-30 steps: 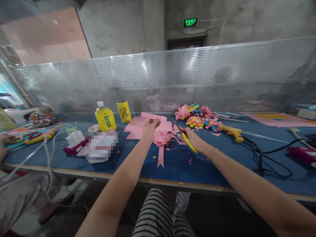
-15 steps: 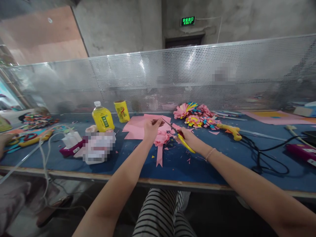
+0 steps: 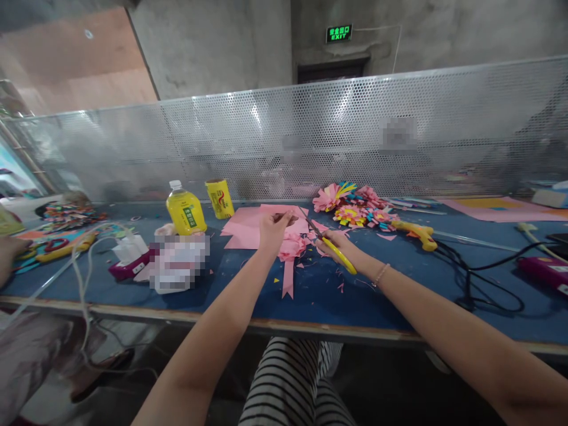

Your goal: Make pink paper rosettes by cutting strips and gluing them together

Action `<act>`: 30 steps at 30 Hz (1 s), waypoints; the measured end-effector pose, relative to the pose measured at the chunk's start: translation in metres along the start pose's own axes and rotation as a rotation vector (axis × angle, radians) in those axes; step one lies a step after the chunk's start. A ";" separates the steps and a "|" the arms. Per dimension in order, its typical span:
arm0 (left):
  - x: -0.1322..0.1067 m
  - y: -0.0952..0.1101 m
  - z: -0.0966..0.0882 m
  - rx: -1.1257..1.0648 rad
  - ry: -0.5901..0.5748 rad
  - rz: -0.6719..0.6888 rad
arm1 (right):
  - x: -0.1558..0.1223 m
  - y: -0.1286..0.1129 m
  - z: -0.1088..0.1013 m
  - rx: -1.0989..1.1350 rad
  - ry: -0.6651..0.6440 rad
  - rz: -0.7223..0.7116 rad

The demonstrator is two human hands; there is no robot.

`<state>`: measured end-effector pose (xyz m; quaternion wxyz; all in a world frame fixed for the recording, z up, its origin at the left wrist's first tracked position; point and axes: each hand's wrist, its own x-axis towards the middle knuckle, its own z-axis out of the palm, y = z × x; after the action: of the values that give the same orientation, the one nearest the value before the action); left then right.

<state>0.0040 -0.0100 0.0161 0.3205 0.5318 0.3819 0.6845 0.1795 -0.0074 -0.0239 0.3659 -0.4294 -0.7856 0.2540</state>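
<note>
My left hand (image 3: 271, 229) pinches the edge of a pink paper sheet (image 3: 248, 223) lying on the blue table (image 3: 310, 296). My right hand (image 3: 339, 245) grips yellow-handled scissors (image 3: 331, 245), their blades pointing up-left toward the left hand's fingertips. Just below the hands sits a pink paper flower (image 3: 290, 245) with a pink strip (image 3: 288, 279) hanging toward me. Small paper scraps lie around it.
A yellow drink bottle (image 3: 185, 210) and a yellow can (image 3: 220, 199) stand at the left. Finished paper flowers (image 3: 355, 207), a yellow glue gun (image 3: 415, 232) and black cables (image 3: 479, 278) lie to the right. A perforated metal screen (image 3: 310, 136) backs the table. Another person's hand (image 3: 9, 251) is at far left.
The left hand lifted the pink sheet's edge slightly. The right hand brought the scissors closer to it, and the blades now reach near the left fingertips.
</note>
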 end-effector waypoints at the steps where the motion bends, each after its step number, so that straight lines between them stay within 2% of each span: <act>1: 0.000 0.000 0.000 0.005 0.004 0.002 | 0.000 -0.001 0.000 0.024 -0.007 0.024; 9: -0.001 0.002 0.001 -0.001 0.001 -0.006 | -0.003 -0.007 0.000 0.085 -0.029 0.098; 21: -0.001 0.002 0.002 0.008 0.011 -0.011 | -0.001 -0.005 0.002 0.084 -0.036 0.123; 30: -0.002 0.005 0.003 -0.001 0.007 -0.029 | 0.000 -0.001 0.002 0.040 -0.035 0.082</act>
<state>0.0072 -0.0139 0.0194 0.3296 0.5236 0.3903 0.6818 0.1777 -0.0081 -0.0247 0.3500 -0.4493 -0.7684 0.2920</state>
